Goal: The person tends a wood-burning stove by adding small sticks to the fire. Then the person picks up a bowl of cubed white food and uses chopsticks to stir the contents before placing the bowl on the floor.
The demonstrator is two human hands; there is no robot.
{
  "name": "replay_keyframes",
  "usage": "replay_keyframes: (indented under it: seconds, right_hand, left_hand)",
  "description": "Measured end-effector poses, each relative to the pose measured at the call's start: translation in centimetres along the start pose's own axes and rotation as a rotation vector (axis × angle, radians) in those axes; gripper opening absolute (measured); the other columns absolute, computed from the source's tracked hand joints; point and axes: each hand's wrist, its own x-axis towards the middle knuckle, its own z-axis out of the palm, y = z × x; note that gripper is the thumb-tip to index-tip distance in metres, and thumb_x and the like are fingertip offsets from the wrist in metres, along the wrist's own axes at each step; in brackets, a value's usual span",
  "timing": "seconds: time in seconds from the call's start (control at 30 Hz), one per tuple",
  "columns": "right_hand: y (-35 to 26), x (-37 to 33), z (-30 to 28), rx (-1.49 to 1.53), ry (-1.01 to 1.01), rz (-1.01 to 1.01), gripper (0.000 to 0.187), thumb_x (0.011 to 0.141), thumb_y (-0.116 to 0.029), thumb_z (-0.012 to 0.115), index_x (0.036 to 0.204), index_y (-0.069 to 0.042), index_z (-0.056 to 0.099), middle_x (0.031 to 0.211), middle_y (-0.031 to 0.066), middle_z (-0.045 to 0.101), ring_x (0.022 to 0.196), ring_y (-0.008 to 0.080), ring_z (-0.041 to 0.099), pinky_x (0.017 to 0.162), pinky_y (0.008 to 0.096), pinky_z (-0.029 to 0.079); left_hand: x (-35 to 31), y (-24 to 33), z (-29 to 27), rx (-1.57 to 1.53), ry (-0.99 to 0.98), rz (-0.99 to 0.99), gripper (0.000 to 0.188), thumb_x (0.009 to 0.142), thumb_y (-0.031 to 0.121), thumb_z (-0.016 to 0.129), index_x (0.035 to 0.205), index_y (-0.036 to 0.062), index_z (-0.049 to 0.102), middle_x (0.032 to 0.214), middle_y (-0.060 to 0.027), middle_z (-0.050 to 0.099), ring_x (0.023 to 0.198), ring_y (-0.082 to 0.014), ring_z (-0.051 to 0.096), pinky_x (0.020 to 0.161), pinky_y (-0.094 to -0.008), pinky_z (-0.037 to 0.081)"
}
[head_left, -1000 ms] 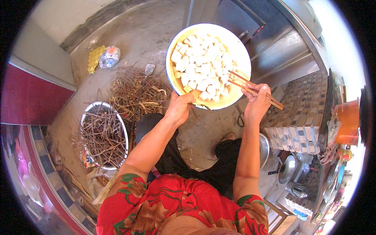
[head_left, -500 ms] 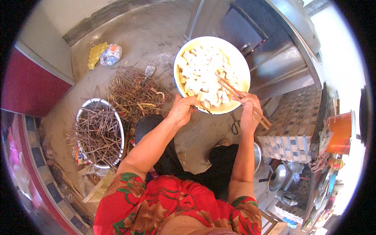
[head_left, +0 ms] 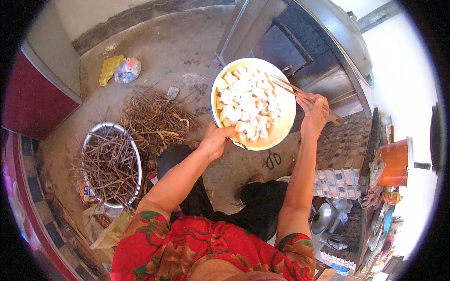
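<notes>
A round yellow enamel basin (head_left: 287, 110) with a dark blue rim is held up in front of me, tilted toward me. Pale, chunky pieces of food (head_left: 251, 100) are heaped in its left and middle part; I cannot tell what food they are. My left hand (head_left: 217, 140) grips the near left rim, thumb over the edge and fingers hidden beneath. In my right hand (head_left: 313, 114), a pair of wooden chopsticks (head_left: 291, 87) is pinched, their tips over the basin's right inner side with nothing between them.
Below on the floor lie loose twigs (head_left: 150, 119), a small shovel (head_left: 172, 92), tongs or scissors (head_left: 273, 160) and a metal tub (head_left: 139, 171) of sticks. A metal stove (head_left: 323, 70) stands at the far right, beside a tiled brick base (head_left: 344, 154) and an orange pot (head_left: 393, 161).
The chopsticks have lifted off the food pieces and shifted right with my right hand. The basin sits slightly lower in view, its pieces gathered more to the left.
</notes>
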Motion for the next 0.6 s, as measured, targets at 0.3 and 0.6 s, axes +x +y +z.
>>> replay_keyframes:
  seconds: [0.3,0.6]
  right_hand:
    - [2.5,2.6,1.8,0.091,-0.117,0.213,0.031,0.092,-0.031,0.046,0.086,-0.001,0.048,0.088,0.013,0.053,0.078,0.0254,0.061,0.066,0.0353,0.056]
    - [1.2,-2.3,3.0,-0.282,-0.344,-0.033,0.033,0.093,-0.028,0.044,0.081,0.002,0.051,0.091,0.0135,0.054,0.084,0.0235,0.06,0.073,0.0354,0.053]
  left_hand:
    - [0.5,-1.2,-0.5,0.071,-0.008,0.037,0.053,0.064,-0.002,0.052,0.116,-0.0041,0.043,0.1,-0.0131,0.057,0.081,-0.0219,0.061,0.057,-0.033,0.052]
    - [-0.6,0.7,0.9,0.106,0.134,-0.035,0.054,0.064,-0.001,0.051,0.117,-0.0041,0.041,0.099,-0.0131,0.058,0.081,-0.023,0.06,0.057,-0.0337,0.05]
